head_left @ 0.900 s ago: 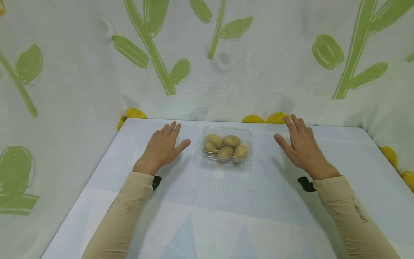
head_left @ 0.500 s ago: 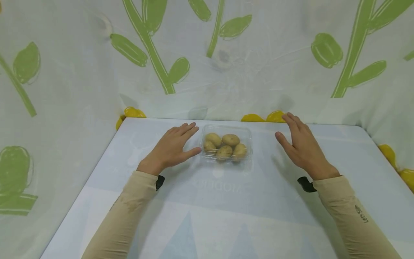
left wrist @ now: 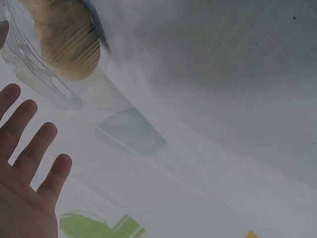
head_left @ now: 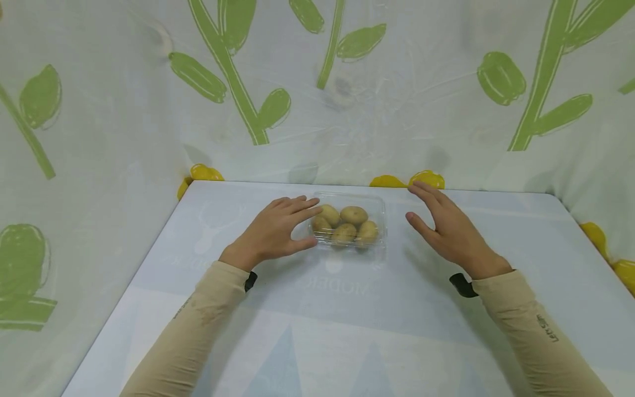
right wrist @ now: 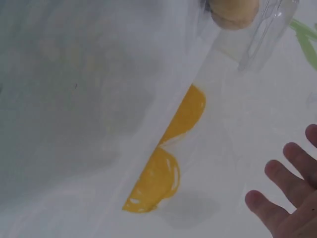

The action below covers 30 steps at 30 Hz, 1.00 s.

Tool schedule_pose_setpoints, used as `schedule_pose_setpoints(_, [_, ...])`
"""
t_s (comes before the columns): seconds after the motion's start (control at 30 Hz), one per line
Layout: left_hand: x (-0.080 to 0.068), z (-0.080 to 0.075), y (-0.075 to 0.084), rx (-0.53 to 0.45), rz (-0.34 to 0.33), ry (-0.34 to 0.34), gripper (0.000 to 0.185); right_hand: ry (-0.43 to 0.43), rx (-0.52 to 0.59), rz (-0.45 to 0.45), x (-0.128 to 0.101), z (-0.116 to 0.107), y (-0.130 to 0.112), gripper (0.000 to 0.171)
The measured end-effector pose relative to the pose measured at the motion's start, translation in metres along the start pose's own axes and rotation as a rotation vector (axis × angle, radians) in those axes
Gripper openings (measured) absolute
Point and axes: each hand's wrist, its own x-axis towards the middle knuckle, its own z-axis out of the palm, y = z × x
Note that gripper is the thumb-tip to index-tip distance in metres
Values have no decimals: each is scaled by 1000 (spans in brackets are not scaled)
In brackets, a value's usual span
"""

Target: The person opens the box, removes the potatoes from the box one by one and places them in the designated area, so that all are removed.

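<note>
A clear plastic box [head_left: 380, 205] holding several small tan potatoes [head_left: 354, 214] sits at the back middle of the table. My left hand [head_left: 297, 223] lies flat beside the box's left side, with straight fingers reaching its left edge and the thumb near its front corner. My right hand [head_left: 421, 207] is open with fingers straight, a short gap from the box's right side. In the left wrist view the spread fingers [left wrist: 29, 148] are just below the box [left wrist: 44, 79] and one potato [left wrist: 69, 44]. In the right wrist view the fingertips [right wrist: 287, 198] stay apart from the box corner [right wrist: 267, 29].
The table [head_left: 317, 331] has a pale blue printed mat. White cloth with green plant print [head_left: 238, 82] hangs close on the left, back and right. Yellow print patches [head_left: 407, 180] show along the back edge.
Both hands moved inward toward the box. The left hand slid right until its fingers reached the box's left edge; the right hand came a little left. The box has not moved.
</note>
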Motion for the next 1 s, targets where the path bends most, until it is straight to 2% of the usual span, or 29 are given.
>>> schedule_pose_setpoints(0.5, [4,11,3,26,59,2,63,-102,3,-211,4,32,-32,66])
schedule_pose_setpoints(0.77, [6,14,2,27,66,0,62,-127,1,-279,4,42,-34,66])
schedule_pose_setpoints(1.0, [7,16,4,-4,46,5,61,-91,-28,-335,4,46,-29,64])
